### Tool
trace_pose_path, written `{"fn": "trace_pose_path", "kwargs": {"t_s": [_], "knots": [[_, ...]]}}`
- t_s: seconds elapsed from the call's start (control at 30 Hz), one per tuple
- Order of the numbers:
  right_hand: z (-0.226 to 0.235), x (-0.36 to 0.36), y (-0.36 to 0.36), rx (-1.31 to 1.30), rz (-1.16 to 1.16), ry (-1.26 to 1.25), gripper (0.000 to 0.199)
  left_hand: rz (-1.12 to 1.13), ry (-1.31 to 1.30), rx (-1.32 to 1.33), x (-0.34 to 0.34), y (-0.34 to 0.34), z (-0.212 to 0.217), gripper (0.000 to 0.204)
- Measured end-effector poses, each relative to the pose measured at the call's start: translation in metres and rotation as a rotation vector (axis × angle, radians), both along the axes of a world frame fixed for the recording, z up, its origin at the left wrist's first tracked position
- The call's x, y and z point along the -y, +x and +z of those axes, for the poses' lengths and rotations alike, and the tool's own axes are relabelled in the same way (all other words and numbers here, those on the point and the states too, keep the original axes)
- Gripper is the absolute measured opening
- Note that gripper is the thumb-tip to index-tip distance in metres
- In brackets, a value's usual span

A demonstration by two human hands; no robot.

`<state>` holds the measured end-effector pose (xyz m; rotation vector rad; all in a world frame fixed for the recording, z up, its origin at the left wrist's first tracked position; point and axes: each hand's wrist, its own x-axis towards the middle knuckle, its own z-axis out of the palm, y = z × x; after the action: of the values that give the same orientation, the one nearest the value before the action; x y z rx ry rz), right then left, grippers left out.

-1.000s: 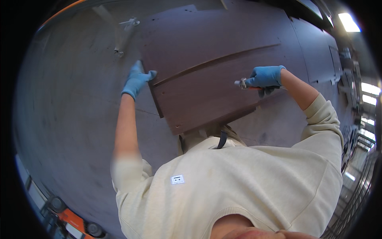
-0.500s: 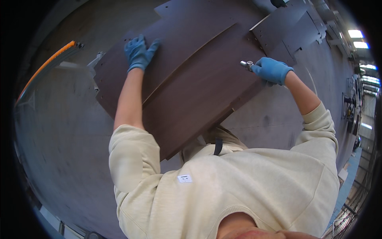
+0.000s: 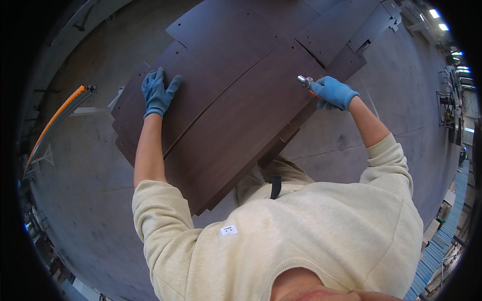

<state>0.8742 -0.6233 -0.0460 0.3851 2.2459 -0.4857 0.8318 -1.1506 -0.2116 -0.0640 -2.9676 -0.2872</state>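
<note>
Across the upper middle of the head view, large dark brown panels spread slantwise in front of the person, overlapping or set edge to edge. A thin dark seam runs diagonally between two of the biggest, from near the left forearm up toward the top. Small round holes dot the panels near some of their edges, and the outer borders are stepped and notched. Along the near right side, an edge of another brown piece shows below the upper sheet, close to the person's trousers.

Over the left part of the panels lies the left hand, in a blue glove, palm down, with its fingers extended and the thumb held well away from them. It grasps nothing; whether the palm presses on the surface cannot be told for certain.

Near the right edge of the panels, the right hand, gloved in the same blue, is closed round a hand tool. The tool's silver metal head juts out leftward past the fingers, above the brown surface, and a touch of orange-red shows beside the grip.

Around the panels stretches a grey floor with a crack on the right. At the far left stands a curved-looking bar with an orange edge. Blue slatted material lies at the lower right.
</note>
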Motion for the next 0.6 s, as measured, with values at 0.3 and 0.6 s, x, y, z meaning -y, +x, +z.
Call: {"fn": "trace_pose_path", "kwargs": {"t_s": [0.3, 0.6], "knots": [[0.029, 0.047, -0.070, -0.321, 0.152, -0.107, 0.050, -0.016, -0.025, -0.017, -0.003, 0.007, -0.005, 0.087], [0.011, 0.128, -0.141, -0.149, 0.455, -0.067, 0.043, -0.035, -0.067, -0.049, 0.000, 0.007, -0.006, 0.083]]}}
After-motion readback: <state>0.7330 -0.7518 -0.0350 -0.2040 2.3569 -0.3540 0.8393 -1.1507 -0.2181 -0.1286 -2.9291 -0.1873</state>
